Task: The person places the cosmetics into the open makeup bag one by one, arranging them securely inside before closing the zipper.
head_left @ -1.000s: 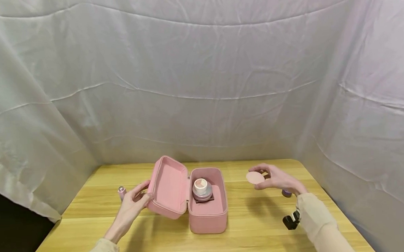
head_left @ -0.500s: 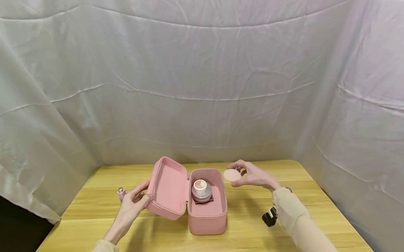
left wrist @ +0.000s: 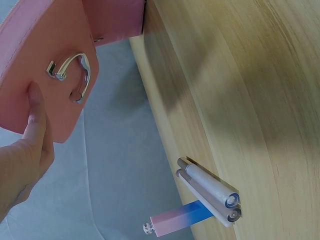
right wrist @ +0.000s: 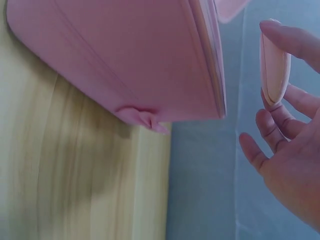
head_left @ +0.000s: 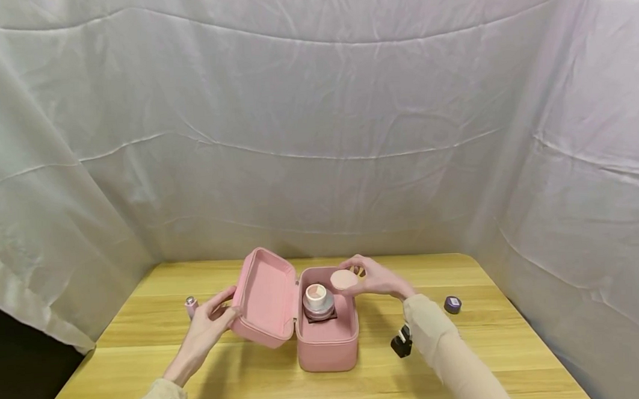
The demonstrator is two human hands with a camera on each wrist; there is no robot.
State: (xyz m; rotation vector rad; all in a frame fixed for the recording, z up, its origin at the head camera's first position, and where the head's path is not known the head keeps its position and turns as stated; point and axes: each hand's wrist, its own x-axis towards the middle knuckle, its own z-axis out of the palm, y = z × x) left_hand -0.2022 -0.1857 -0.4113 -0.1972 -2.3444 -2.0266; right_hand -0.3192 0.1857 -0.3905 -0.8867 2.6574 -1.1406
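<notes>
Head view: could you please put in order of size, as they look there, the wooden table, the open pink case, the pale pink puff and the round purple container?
From largest to smallest:
1. wooden table
2. open pink case
3. pale pink puff
4. round purple container

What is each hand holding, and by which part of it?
The right hand pinches a round, thin, pale-pink pad by opposite edges. The left hand holds the open lid of a pink, rectangular, leather-like case by its free outer edge.
</notes>
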